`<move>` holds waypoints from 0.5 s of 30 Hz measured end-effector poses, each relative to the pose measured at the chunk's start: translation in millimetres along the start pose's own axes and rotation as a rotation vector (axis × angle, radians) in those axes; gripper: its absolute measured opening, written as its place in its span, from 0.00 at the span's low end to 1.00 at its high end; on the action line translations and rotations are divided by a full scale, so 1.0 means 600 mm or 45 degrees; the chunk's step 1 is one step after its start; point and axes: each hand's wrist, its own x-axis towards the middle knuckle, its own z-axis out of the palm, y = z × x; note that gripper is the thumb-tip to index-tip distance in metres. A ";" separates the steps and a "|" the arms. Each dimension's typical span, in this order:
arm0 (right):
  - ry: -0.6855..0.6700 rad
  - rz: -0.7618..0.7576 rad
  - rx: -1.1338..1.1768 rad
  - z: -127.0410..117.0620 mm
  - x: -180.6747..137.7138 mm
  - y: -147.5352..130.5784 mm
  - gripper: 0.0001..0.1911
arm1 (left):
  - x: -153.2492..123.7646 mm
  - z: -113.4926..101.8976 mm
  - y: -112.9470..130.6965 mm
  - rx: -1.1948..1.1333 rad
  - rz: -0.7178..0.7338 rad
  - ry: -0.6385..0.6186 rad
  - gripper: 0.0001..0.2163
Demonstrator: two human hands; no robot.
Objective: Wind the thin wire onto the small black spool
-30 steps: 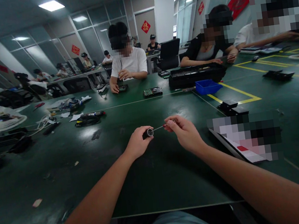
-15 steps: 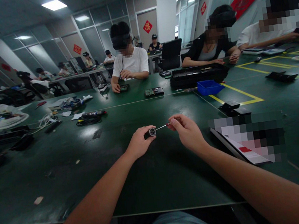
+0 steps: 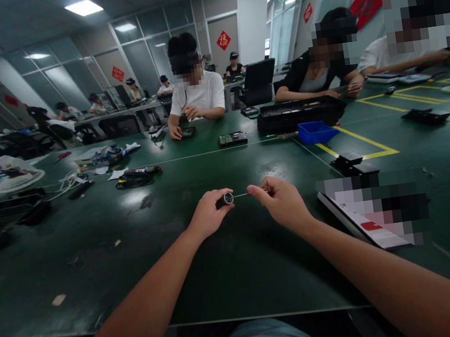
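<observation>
My left hand [image 3: 208, 214] is closed around a small black cylinder [image 3: 228, 198] with a pale ring at its end, which faces right and toward me. My right hand [image 3: 283, 199] pinches the handle of a thin screwdriver [image 3: 240, 195]; a bit of red shows at the fingertips. The metal shaft points left, and its tip meets the end of the cylinder. Whether the tip touches a screw there is too small to tell. Both hands are above the green tabletop [image 3: 223, 279], in the middle of the view.
Right of my hands lies a white box or booklet [image 3: 360, 222], partly blurred out. Black brackets [image 3: 355, 164], a blue bin [image 3: 317, 132] and a long black housing [image 3: 300, 114] lie beyond. A coiled black cable [image 3: 135, 177] is at left. Co-workers sit across the table.
My right hand has turned slightly, and the screwdriver now lies more level than before. The left hand keeps the black cylinder in nearly the same place.
</observation>
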 end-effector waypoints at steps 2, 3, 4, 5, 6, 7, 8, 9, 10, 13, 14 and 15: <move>-0.011 -0.015 0.015 -0.001 -0.001 0.000 0.21 | -0.001 0.000 -0.001 0.001 0.009 0.003 0.17; -0.019 -0.022 0.020 -0.001 -0.001 0.000 0.20 | -0.001 0.000 -0.001 0.003 0.012 0.003 0.17; -0.030 -0.028 0.028 -0.001 -0.001 0.001 0.19 | -0.001 0.000 -0.001 0.004 0.013 0.003 0.17; -0.044 -0.035 0.042 -0.002 -0.001 0.001 0.17 | -0.001 0.000 -0.001 0.006 0.013 0.003 0.17; -0.060 -0.045 0.063 -0.002 -0.002 0.001 0.15 | -0.001 -0.001 -0.001 0.007 0.010 0.003 0.17; -0.077 -0.062 0.090 -0.002 -0.002 0.001 0.12 | -0.001 -0.001 -0.001 0.009 0.006 0.003 0.17; -0.095 -0.083 0.116 -0.001 -0.002 0.001 0.09 | -0.001 -0.001 0.000 0.011 0.002 0.004 0.17; -0.111 -0.104 0.135 -0.001 -0.003 0.000 0.08 | -0.001 -0.002 0.000 0.012 0.000 0.005 0.17; -0.127 -0.122 0.145 -0.001 -0.003 -0.002 0.06 | -0.001 -0.002 0.000 0.014 -0.001 0.005 0.17; -0.161 -0.139 0.128 -0.003 -0.005 -0.007 0.06 | -0.002 -0.002 0.001 0.019 -0.003 -0.007 0.17; -0.167 -0.129 0.119 -0.003 -0.006 -0.009 0.07 | -0.002 -0.002 0.001 0.020 -0.003 -0.015 0.17; -0.173 -0.110 0.111 -0.004 -0.006 -0.010 0.09 | -0.002 -0.002 0.001 0.020 -0.003 -0.023 0.17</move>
